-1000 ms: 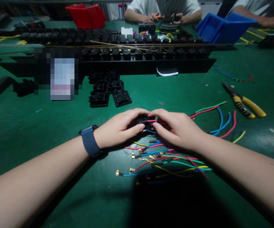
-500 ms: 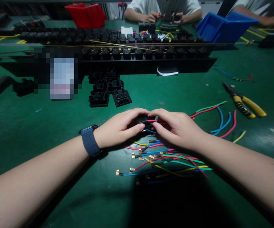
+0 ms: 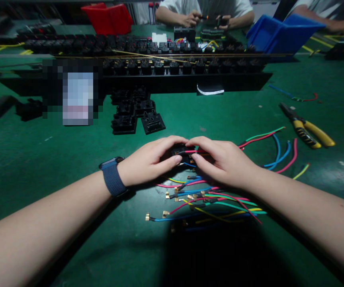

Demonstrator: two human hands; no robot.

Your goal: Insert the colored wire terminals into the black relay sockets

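Noted at mid table (image 3: pixel 55 159): small black socket part (image 3: pixel 181 152), set squarely between left hand (image 3: pixel 149 161) and right hand (image 3: pixel 224 161). Equally near to both, no gap on either side.

Left grip pinched on its left end, thumb low, fingers arched over the top. Right grip pinched on its right end, fingertips meeting the left ones above it (thumb pressed close to the red wire (image 3: pixel 198 151) entering there).

Long axis roughly left to right, in line with the wire's run off to the right.

Appearance: dark, blocky, mostly hidden under fingers. Glint of brass at the near edge; exact shape not readable.

Just nearer than the hands: loose wires (image 3: pixel 214 203), mixed colours, brass terminals, lying flat.

Well off to the right: yellow-handled pliers (image 3: pixel 307 129). Farther back: pile of black sockets (image 3: pixel 136 113).
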